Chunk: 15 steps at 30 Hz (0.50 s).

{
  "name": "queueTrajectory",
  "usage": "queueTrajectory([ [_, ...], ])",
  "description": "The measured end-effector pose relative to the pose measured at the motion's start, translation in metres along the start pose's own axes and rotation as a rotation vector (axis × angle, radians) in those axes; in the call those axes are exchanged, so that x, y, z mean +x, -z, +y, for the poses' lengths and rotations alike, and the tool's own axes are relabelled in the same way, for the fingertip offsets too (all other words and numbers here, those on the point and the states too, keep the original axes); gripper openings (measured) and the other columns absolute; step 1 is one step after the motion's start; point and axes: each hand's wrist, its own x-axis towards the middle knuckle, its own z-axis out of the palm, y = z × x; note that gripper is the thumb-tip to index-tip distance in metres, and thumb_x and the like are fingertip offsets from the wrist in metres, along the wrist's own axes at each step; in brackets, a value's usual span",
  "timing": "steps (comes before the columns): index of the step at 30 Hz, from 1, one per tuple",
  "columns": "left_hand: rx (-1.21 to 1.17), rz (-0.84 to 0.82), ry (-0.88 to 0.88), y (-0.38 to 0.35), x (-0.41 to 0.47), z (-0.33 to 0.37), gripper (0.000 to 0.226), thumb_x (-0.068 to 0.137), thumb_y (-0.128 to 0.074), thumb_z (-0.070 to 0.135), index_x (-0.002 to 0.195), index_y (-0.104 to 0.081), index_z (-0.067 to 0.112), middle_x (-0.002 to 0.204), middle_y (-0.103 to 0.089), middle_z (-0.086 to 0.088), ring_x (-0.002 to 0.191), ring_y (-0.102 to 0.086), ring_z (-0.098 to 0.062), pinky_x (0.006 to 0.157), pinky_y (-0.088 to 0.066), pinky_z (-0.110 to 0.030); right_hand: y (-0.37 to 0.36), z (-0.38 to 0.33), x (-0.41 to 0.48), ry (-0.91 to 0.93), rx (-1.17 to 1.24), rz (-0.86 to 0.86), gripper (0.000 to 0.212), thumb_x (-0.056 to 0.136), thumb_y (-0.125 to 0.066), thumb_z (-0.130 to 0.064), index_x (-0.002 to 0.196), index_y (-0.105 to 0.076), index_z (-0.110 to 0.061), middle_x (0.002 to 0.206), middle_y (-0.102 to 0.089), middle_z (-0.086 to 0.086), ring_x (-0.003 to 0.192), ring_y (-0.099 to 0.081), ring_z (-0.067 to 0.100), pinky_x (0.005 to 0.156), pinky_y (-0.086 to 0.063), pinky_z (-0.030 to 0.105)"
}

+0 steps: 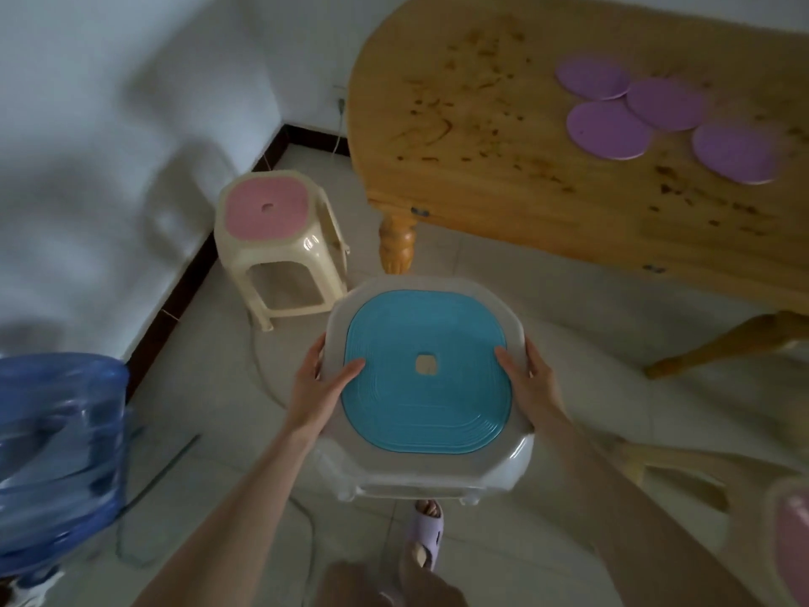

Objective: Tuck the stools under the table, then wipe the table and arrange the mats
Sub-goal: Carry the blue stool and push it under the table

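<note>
Both hands hold a grey plastic stool with a ridged blue seat [427, 378]: left grip [317, 389] closed on its left rim, right grip [532, 378] closed on its right rim, thumbs on the blue seat. Beyond the left grip, a cream plastic stool with a pink seat [280, 238] stands on the tiled floor. Beyond the right grip, the stained wooden bench [525, 168] carries four round purple mats [608, 130], partly overlapping.
</note>
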Motion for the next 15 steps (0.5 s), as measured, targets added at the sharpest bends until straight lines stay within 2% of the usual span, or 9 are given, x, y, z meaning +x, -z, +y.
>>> queueTrajectory([
  [4,0.03,-0.029,0.01,-0.031,0.032,-0.005,0.06,0.078,-0.076,0.018,0.129,-0.047,0.027,0.112,-0.062,0.012,0.097,-0.063,-0.005,0.069,-0.054,-0.016,0.014,0.014,0.031,-0.037,0.018,0.037,0.059,0.088,-0.062,-0.043,0.142,-0.04,-0.037,0.118,-0.062,-0.009,0.1,-0.061,0.016,0.09,-0.049,0.031],
  [8,0.05,-0.077,0.023,-0.058,0.065,-0.016,0.057,0.078,-0.076,0.018,0.125,-0.048,0.032,0.112,-0.062,0.013,0.098,-0.063,-0.005,0.069,-0.054,-0.015,0.022,0.025,0.061,-0.075,0.039,0.086,0.055,0.088,-0.062,-0.041,0.14,-0.043,-0.037,0.106,-0.06,-0.015,0.096,-0.061,0.012,0.087,-0.049,0.03],
  [12,0.076,-0.14,0.04,-0.078,0.11,-0.033,0.064,0.076,-0.079,0.025,0.133,-0.05,0.026,0.119,-0.064,0.007,0.105,-0.064,-0.012,0.087,-0.055,-0.034,0.026,0.039,0.093,-0.085,0.056,0.142,0.051,0.088,-0.064,-0.039,0.137,-0.047,-0.036,0.107,-0.063,-0.012,0.089,-0.061,0.006,0.081,-0.047,0.026],
  [15,0.083,-0.179,0.03,-0.098,0.137,-0.051,0.062,0.078,-0.077,0.022,0.133,-0.05,0.024,0.118,-0.066,0.004,0.101,-0.066,-0.011,0.088,-0.055,-0.035,0.03,0.06,0.125,-0.098,0.066,0.171,0.05,0.086,-0.066,-0.041,0.134,-0.051,-0.037,0.106,-0.065,-0.013,0.095,-0.064,0.011,0.088,-0.051,0.032],
])
